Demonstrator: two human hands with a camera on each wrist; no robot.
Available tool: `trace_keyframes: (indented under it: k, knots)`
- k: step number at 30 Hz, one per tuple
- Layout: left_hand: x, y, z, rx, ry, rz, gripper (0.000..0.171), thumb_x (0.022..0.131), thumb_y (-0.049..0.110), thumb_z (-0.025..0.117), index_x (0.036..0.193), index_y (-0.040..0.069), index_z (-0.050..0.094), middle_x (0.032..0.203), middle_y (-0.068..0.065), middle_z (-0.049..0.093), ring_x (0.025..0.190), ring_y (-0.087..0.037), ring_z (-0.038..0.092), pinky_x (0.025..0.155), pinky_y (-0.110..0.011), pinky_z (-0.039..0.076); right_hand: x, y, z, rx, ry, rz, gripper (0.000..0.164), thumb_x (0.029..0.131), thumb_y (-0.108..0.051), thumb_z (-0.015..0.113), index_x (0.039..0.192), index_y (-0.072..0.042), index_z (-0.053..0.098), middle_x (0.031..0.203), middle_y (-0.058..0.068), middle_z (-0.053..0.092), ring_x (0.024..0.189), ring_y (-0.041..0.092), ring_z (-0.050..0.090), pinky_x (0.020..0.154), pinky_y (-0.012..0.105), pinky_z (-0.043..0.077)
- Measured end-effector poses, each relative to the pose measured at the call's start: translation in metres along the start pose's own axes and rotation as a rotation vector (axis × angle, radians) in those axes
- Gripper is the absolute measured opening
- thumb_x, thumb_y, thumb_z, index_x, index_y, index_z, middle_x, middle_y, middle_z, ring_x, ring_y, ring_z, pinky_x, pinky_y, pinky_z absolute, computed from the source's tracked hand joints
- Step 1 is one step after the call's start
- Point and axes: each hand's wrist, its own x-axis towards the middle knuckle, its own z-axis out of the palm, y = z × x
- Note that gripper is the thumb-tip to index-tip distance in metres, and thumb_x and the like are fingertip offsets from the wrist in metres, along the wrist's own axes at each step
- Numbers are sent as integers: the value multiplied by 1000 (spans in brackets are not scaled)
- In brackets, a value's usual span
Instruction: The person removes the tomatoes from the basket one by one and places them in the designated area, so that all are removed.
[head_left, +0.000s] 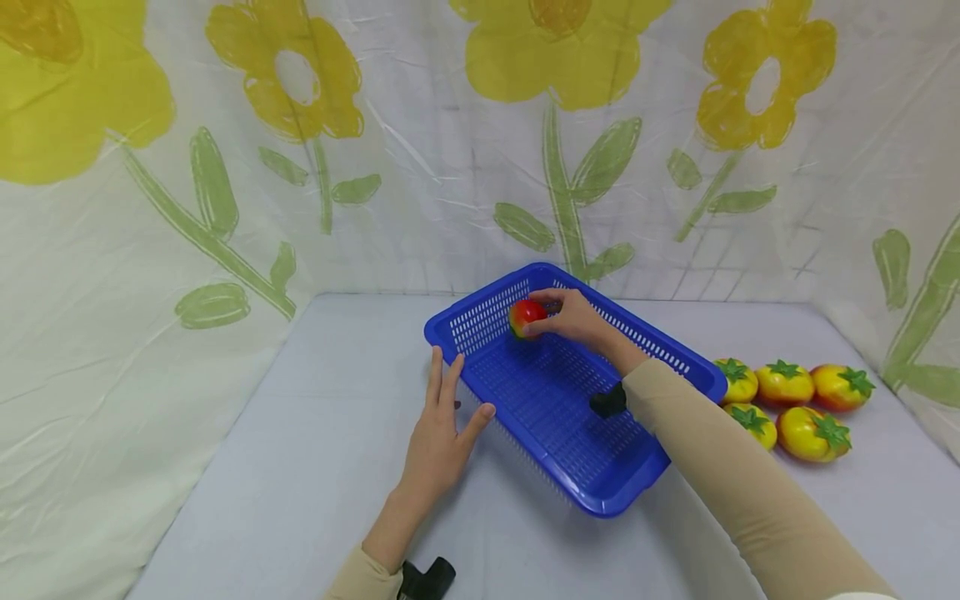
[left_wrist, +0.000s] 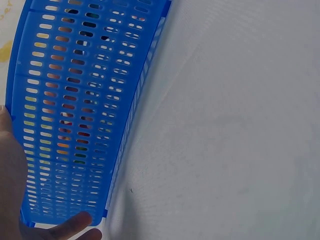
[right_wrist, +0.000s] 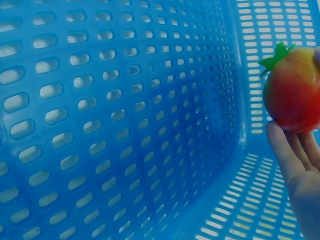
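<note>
A blue perforated plastic basket (head_left: 555,392) lies at an angle across the middle of the table. My right hand (head_left: 573,321) reaches inside its far left end, gripping a red-and-yellow tomato (head_left: 527,318) between thumb and fingers. In the right wrist view the green leafy top of the tomato (right_wrist: 292,90) faces the basket wall, and fingertips (right_wrist: 275,131) touch its underside. Against the basket's near left corner is my left hand (head_left: 438,442), its fingers extended. The left wrist view shows fingers (left_wrist: 77,224) beside the basket's slotted side (left_wrist: 75,100).
Several yellow-and-red tomatoes (head_left: 813,434) with green tops lie in two rows right of the basket, some close to its rim. A white cloth (head_left: 337,417) covers the table. Behind hangs a white sheet with painted yellow flowers (head_left: 420,167).
</note>
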Motion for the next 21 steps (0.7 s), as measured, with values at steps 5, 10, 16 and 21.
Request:
trace_keyframes:
  k: [5, 10, 16, 21]
  knots:
    - [0, -1, 0, 0, 0, 0, 76, 98, 51, 55, 159, 33, 14, 164, 5, -6, 111, -32, 62, 73, -42, 53, 0, -2, -1, 24, 3, 5, 62, 81, -21, 83, 137, -7, 57, 126, 11, 60, 109, 27, 58, 93, 40, 48]
    - [0, 0, 0, 0, 2, 2, 76, 98, 51, 56, 159, 27, 17, 164, 4, -6, 111, -33, 62, 73, -42, 54, 1, -2, -2, 37, 3, -3, 62, 82, -21, 82, 138, -7, 57, 128, 13, 58, 112, 29, 57, 93, 42, 48]
    - [-1, 1, -1, 0, -2, 0, 76, 98, 50, 55, 159, 31, 15, 164, 4, -5, 111, -33, 62, 74, -44, 54, 1, -3, -2, 48, -4, 9, 64, 83, -24, 82, 139, -8, 57, 132, 16, 55, 115, 33, 55, 94, 45, 46]
    - [-1, 1, -1, -2, 0, -3, 76, 98, 51, 56, 159, 27, 17, 164, 4, -5, 111, -33, 62, 76, -45, 54, 0, -5, -2, 46, 3, 14, 62, 83, -24, 82, 138, -8, 57, 131, 15, 56, 113, 31, 56, 93, 43, 47]
